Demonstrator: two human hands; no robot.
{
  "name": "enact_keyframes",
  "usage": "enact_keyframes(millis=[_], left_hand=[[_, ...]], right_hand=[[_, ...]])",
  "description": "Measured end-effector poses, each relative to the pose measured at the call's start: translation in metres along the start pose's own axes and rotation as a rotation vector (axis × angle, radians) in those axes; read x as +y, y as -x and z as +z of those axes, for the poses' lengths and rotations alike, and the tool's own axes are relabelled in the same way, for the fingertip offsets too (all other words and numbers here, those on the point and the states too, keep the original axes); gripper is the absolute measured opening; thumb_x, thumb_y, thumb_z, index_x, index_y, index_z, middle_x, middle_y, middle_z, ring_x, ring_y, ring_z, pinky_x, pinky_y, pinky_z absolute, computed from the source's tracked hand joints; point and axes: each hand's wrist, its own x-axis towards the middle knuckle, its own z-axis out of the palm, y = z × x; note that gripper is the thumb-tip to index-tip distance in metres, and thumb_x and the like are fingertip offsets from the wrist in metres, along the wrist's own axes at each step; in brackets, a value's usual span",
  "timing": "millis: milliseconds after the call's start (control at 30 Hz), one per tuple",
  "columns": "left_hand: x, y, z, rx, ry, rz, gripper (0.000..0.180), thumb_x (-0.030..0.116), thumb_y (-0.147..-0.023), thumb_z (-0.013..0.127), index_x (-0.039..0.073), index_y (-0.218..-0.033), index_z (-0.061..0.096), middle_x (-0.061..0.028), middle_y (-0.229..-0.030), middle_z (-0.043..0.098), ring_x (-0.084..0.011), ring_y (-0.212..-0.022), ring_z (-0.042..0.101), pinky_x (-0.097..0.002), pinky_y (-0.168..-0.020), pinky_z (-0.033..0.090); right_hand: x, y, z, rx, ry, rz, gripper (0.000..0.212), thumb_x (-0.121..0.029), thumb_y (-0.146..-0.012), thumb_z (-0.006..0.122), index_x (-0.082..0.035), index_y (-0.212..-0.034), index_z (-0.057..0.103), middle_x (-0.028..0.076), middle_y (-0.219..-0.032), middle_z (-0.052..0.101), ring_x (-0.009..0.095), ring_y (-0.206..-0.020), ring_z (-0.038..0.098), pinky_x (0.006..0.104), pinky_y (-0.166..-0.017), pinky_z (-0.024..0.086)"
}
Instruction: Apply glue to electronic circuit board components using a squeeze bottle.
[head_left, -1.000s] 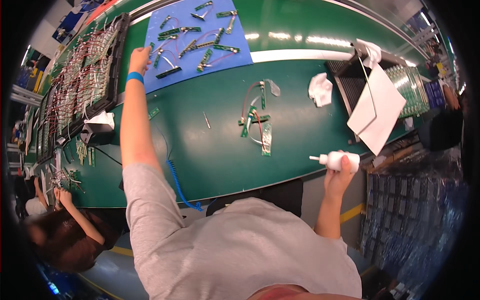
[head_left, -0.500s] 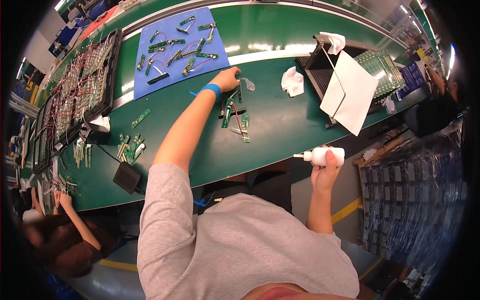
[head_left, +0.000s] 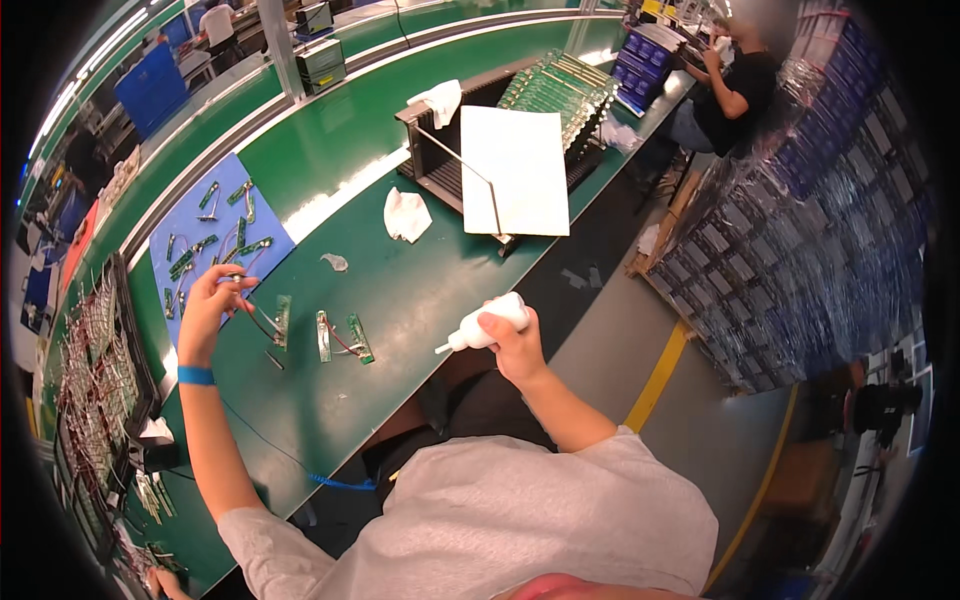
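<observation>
My left hand, with a blue band on its wrist, pinches one end of a wired circuit board over the green bench, near the blue mat. Thin red and white wires hang from the pinched end; fingers partly hide it. Two narrow green boards, joined by wires, lie on the bench to its right. In my right hand is a white squeeze bottle, tilted over the bench's front edge with its thin nozzle toward the lower left.
Several wired boards lie on the blue mat. Tangled wired boards fill a black tray at the left. Farther right stand a crumpled white tissue and a black rack with a white sheet. Another person sits beyond.
The view has swung to the right. My left hand has lifted one wired board off the bench beside the others. The bottle stays in my right hand, now over the bench's edge.
</observation>
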Motion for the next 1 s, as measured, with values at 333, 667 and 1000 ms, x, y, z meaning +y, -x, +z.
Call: enact_keyframes(millis=[333,667,1000], left_hand=[[0.032,0.06,0.009,0.474,-0.403,0.477,0.02,-0.004,-0.079,0.048,0.0,-0.098,0.05,-0.0049,-0.072,0.058,-0.0079,-0.062,0.055,-0.0216,-0.056,0.046],[0.068,0.118,0.078,0.179,0.09,0.285,0.01,0.008,-0.079,0.055,0.003,-0.085,0.048,0.0013,-0.062,0.05,-0.0023,-0.049,0.044,-0.0152,-0.039,0.031],[0.077,0.129,0.103,-0.118,0.366,0.286,0.018,0.01,-0.085,0.046,0.003,-0.101,0.042,-0.0019,-0.064,0.053,-0.0099,-0.058,0.059,-0.0164,-0.046,0.038]], right_hand=[[-0.016,0.0,0.015,-0.081,-0.009,-0.124,0.018,-0.018,-0.074,0.061,-0.001,-0.07,0.057,0.003,-0.065,0.055,0.007,-0.056,0.049,0.0192,-0.05,0.039],[-0.047,-0.003,0.061,-0.218,0.07,-0.474,0.048,-0.045,-0.072,0.059,0.001,-0.075,0.047,0.005,-0.063,0.048,0.005,-0.044,0.042,0.0169,-0.038,0.033],[-0.041,0.003,0.086,-0.297,0.263,-0.649,0.054,-0.051,-0.069,0.06,-0.002,-0.081,0.04,0.01,-0.066,0.047,0.011,-0.046,0.045,0.0188,-0.033,0.036]])
